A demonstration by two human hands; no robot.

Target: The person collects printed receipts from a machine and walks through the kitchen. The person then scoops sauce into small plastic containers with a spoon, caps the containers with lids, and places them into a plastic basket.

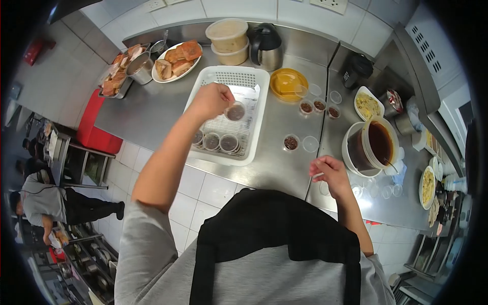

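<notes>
My left hand is over a white perforated basket, its closed fingers on the rim of a small lidded cup of dark sauce. Similar cups stand in a row at the basket's near end, on printed paper. My right hand hovers above the steel counter's front part, fingers curled and partly spread, with nothing seen in it. Between the hands stands an open cup with dark red-brown contents, beside a clear lid. Three more filled cups sit farther back.
At right, a large tub of dark sauce stands in a white bowl. A yellow plate, a steel jug and stacked tubs line the back. Another person is at far left.
</notes>
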